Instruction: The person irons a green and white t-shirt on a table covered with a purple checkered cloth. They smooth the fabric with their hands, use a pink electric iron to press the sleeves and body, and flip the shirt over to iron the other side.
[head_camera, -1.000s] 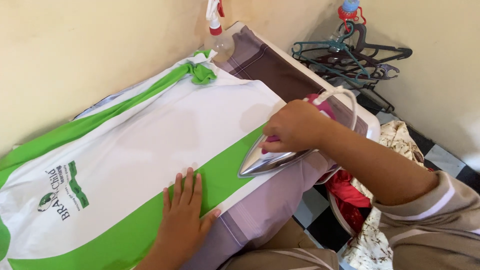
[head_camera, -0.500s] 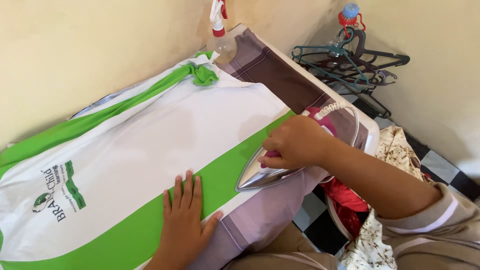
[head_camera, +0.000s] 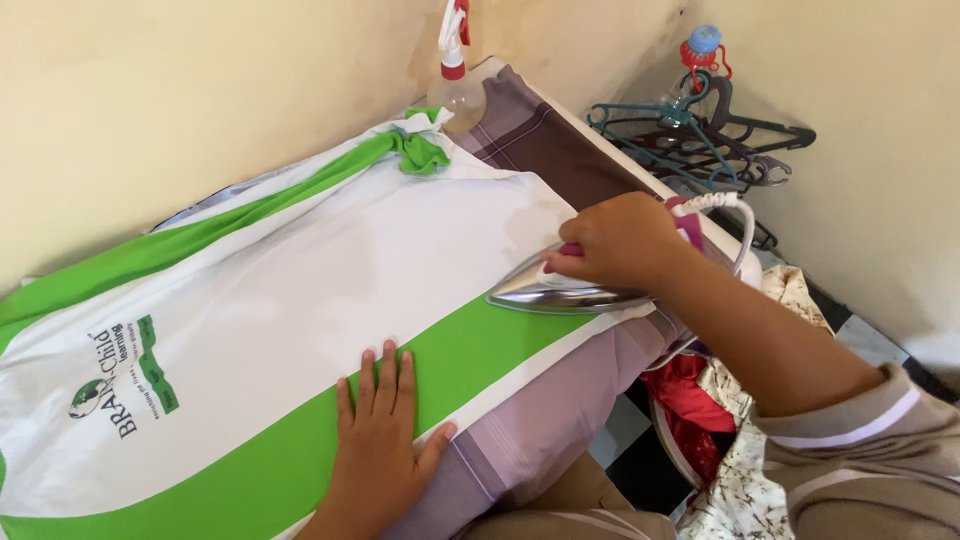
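Ironing is what my hands are doing on a white and green shirt (head_camera: 330, 290) that is lying flat across the padded board with its plaid cover (head_camera: 560, 150), filling the left and centre of the frame. I am gripping the pink handle of the iron (head_camera: 560, 290) with my right hand (head_camera: 625, 240), fingers wrapped fully round it, and the soleplate is resting near the right end of the shirt, where the white panel meets the green stripe. My left hand (head_camera: 385, 430) is lying open, palm down with fingers spread, pressing on the green stripe at the lower centre of the frame and holding nothing.

Judging by how things lie, the broad white panel is looking smooth and flat, so I would say much of this face is done. A green part of the garment (head_camera: 415, 152) near the top centre is lying bunched and crumpled just beside a clear spray bottle with a red and white trigger (head_camera: 458, 70), and that part appears untouched. Whether the far left end by the printed emblem is pressed, I cannot tell. The underside is hidden.

Plastic hangers (head_camera: 700, 140) are lying in a heap at the upper right against the wall, and more crumpled cloth (head_camera: 700, 400) is showing at the lower right below the board.
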